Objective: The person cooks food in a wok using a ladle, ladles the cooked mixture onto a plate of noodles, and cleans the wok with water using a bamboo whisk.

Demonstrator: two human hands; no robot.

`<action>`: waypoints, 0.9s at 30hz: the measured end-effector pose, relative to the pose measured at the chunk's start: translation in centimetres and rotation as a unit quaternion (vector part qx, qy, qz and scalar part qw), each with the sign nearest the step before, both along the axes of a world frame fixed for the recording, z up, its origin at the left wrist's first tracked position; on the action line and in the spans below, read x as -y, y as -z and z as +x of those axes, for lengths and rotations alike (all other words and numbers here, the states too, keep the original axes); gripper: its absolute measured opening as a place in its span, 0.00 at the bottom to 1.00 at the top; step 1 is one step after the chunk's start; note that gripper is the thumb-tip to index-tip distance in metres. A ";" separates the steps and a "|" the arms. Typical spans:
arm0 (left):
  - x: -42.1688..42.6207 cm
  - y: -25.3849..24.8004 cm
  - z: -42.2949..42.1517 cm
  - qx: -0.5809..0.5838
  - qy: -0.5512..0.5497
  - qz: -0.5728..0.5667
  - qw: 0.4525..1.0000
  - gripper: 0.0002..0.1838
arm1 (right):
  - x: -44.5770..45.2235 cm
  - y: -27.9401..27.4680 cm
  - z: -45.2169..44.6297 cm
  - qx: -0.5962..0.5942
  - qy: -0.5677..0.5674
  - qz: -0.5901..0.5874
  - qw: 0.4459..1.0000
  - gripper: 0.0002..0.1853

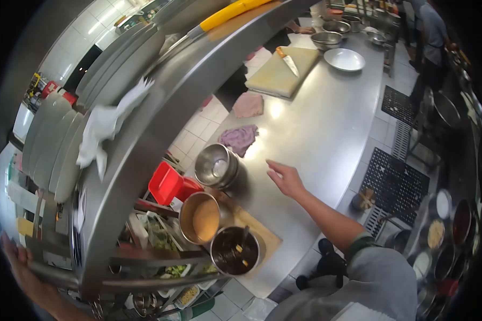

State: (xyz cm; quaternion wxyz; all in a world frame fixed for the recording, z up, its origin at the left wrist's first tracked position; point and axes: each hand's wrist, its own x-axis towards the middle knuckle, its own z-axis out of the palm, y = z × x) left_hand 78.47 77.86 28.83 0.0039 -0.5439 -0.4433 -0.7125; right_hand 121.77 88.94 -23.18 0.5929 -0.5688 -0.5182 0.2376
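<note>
My right hand (285, 179) hovers over the steel counter (305, 139) with its fingers stretched out and nothing in them. Closest to it are a crumpled purple cloth (239, 140) and a stack of steel bowls (217, 165). My left hand (19, 265) is at the dark lower left edge, beside the end of the metal shelf frame. Its fingers look apart and empty, though somewhat blurred. A pot of orange-brown sauce (205, 220) and a pot of dark liquid with yellow pieces (234, 250) stand near the counter's near end, by a wooden board (268, 241).
A steel overhead shelf (139, 134) bears stacked plates (118, 64), a white cloth (110, 125) and a yellow-handled tool (230, 15). Farther along lie a cutting board (268, 80) with a knife (289, 61) and a white bowl (345, 59). Another person (434, 37) stands at right.
</note>
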 end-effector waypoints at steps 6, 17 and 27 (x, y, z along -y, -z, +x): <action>0.4 -0.1 3.9 -0.004 -0.091 0.030 0.995 0.20 | -25.6 5.3 -1.3 0.227 -0.026 0.140 0.963 0.25; 1.7 -0.2 2.8 -0.019 -0.127 -0.006 0.992 0.19 | -32.1 12.2 -4.4 0.381 -0.130 -0.091 0.911 0.20; 3.5 -1.8 -4.4 -0.126 -0.021 -0.052 0.990 0.11 | -21.8 9.8 15.1 0.377 0.113 0.019 0.919 0.13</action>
